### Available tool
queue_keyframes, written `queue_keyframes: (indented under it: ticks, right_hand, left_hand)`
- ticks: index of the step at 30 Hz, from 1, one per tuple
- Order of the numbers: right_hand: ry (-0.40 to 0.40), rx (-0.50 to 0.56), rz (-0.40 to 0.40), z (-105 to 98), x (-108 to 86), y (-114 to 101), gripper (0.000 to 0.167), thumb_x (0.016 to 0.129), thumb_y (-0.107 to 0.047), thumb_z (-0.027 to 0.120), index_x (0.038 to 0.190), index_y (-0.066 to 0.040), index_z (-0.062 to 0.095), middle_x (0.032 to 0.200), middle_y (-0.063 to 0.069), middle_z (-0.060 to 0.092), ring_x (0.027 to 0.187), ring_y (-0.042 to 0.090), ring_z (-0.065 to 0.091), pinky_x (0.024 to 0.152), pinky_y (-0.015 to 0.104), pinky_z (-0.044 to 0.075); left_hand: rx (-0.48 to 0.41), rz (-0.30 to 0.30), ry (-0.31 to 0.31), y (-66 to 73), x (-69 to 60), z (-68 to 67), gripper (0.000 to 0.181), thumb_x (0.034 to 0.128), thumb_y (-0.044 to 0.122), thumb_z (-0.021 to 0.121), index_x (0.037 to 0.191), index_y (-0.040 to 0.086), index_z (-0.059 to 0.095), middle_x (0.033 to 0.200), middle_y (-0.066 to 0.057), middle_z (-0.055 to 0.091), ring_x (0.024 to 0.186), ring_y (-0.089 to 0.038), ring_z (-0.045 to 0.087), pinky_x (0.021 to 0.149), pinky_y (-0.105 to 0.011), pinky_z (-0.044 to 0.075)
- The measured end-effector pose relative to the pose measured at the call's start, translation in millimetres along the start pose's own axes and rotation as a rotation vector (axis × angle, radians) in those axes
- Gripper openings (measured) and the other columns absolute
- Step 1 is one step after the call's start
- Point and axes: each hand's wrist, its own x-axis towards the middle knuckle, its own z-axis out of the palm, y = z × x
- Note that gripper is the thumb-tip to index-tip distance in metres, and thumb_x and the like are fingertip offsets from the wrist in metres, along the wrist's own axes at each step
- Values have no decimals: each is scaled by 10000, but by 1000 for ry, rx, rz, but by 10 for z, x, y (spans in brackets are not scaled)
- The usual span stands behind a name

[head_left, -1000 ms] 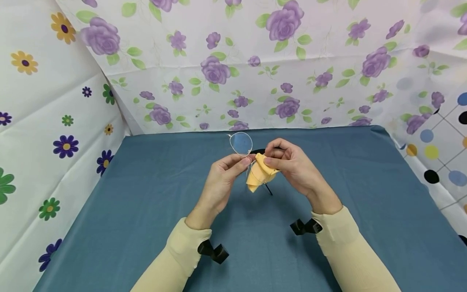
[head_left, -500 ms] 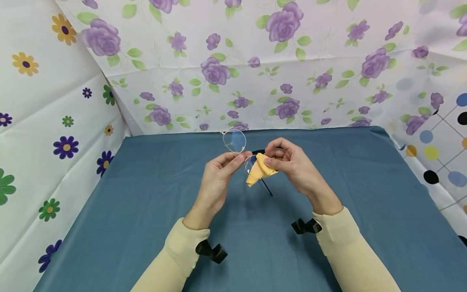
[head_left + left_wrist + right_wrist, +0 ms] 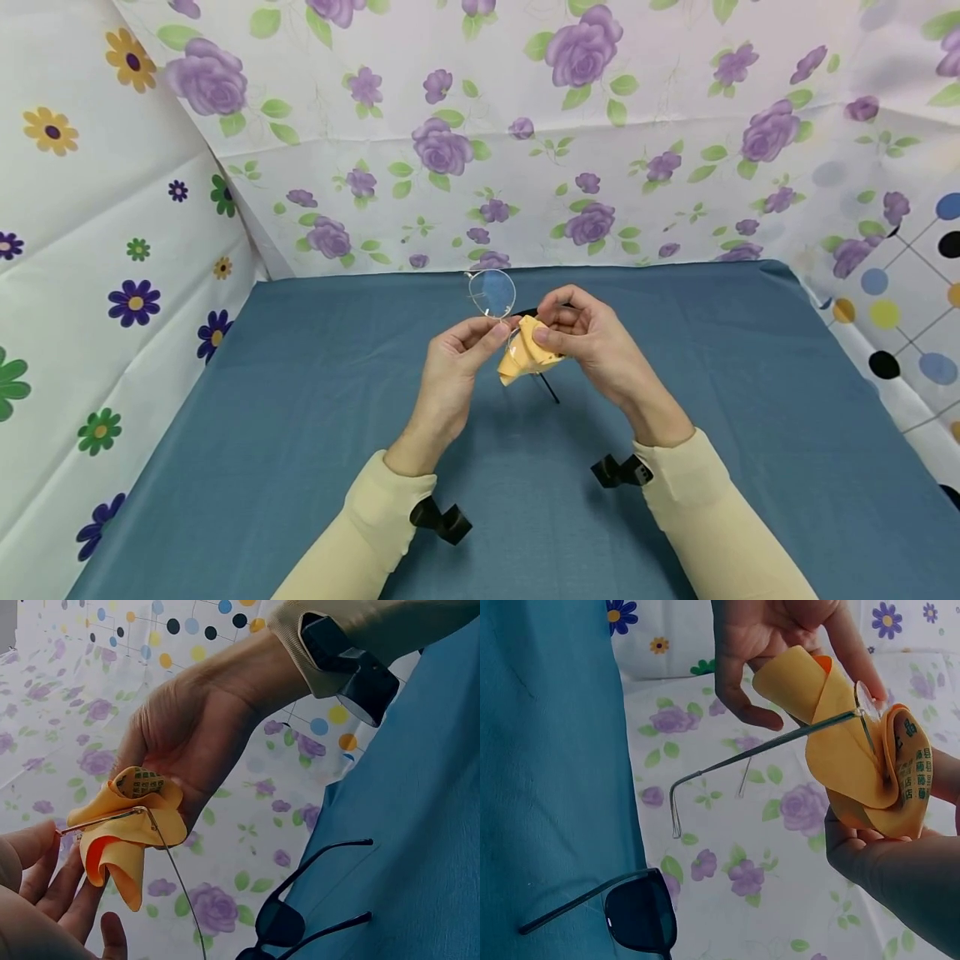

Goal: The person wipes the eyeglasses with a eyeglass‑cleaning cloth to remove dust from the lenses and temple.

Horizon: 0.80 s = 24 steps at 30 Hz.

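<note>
Wire-framed eyeglasses (image 3: 492,293) with round clear lenses are held up above the table. My left hand (image 3: 456,358) pinches them near the middle of the frame. In my right hand (image 3: 596,346), thumb and fingers pinch a folded yellow cloth (image 3: 523,354) around the right-hand lens, most of which it hides. Dark print shows on the cloth (image 3: 911,776) in the right wrist view, where one thin temple of the eyeglasses (image 3: 761,748) sticks out. Behind the hands lies a pair of black sunglasses (image 3: 281,922), mostly hidden in the head view.
A blue cloth (image 3: 300,417) covers the table. Flower-printed sheets (image 3: 442,150) hang along the back and left, and a dotted sheet (image 3: 915,317) hangs at the right. Each sleeve cuff carries a black wrist camera (image 3: 442,518).
My left hand and the eyeglasses shifted left, baring more of the cloth-wrapped lens, then came back right. My right hand has moved slightly left with the cloth, which covers more of the lens again.
</note>
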Motion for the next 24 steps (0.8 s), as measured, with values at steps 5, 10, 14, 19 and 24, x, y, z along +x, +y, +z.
queue_keyframes:
  ticks: [5, 10, 14, 19, 24]
  right_hand:
    - [-6, 27, 3, 17, 5, 18, 212, 1012, 20, 644, 1189, -61, 560, 1050, 69, 709, 879, 162, 688, 749, 266, 574]
    - [-37, -4, 20, 24, 6, 17, 221, 1021, 15, 629, 1205, -60, 531, 1006, 82, 687, 823, 170, 655, 711, 278, 564]
    - [-44, -72, 15, 19, -4, 7, 235, 1022, 7, 633, 1211, -69, 514, 955, 80, 642, 762, 166, 584, 674, 271, 527]
    - [-35, -99, 2, 13, -8, -2, 235, 1020, 10, 637, 1207, -67, 515, 943, 77, 627, 749, 169, 549, 662, 259, 503]
    - [-15, -100, -2, -1, 1, 12, 228, 1012, 8, 653, 1194, -69, 540, 969, 77, 651, 776, 171, 582, 666, 263, 510]
  left_hand:
    - [55, 11, 2, 16, -9, -14, 160, 1010, 103, 706, 1100, -23, 744, 1086, -48, 758, 1068, -208, 677, 1024, -428, 504]
    - [5, 26, -16, 53, 7, -49, 133, 1013, 107, 702, 1088, 7, 750, 1107, -62, 779, 1192, -243, 664, 1117, -434, 437]
    - [-25, 33, -9, 75, 24, -85, 126, 1016, 109, 697, 1095, 27, 751, 1117, -75, 784, 1245, -265, 645, 1159, -432, 388]
    - [-14, 8, -29, 84, 37, -107, 187, 1028, 138, 687, 1148, 5, 741, 1159, -70, 774, 1240, -262, 654, 1151, -398, 417]
    - [-7, -34, -53, 89, 46, -124, 248, 1041, 154, 669, 1207, -19, 733, 1206, -88, 759, 1254, -291, 654, 1132, -392, 449]
